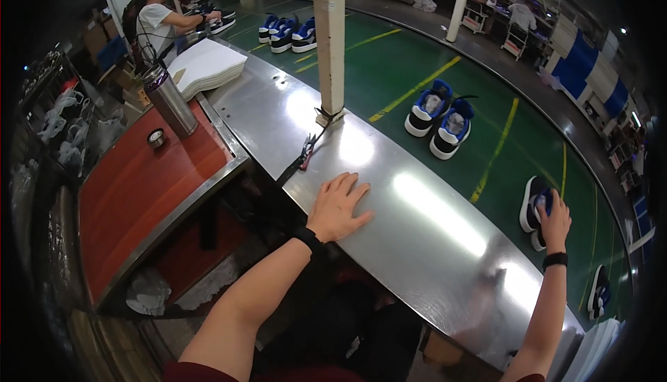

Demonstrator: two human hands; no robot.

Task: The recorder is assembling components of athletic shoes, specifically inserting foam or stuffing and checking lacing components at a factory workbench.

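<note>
Currently a blue-and-black sneaker (536, 205) on the green conveyor belt (389, 83) is gripped by the right hand (556, 219), fingers closed over its collar, while the left hand (339, 206) is laid flat and open on the steel ledge (417, 229). Its mate (barely seen beneath the hand) could be knocked askew if the shoe were lifted carelessly, and the grip looks shallow enough to slip

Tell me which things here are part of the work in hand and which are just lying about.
In hand:
right hand on a blue-and-black sneaker pair
next sneaker pair on the green belt

Lying about:
left hand flat on the steel counter
steel flask
white sheet stack
black strap
</note>
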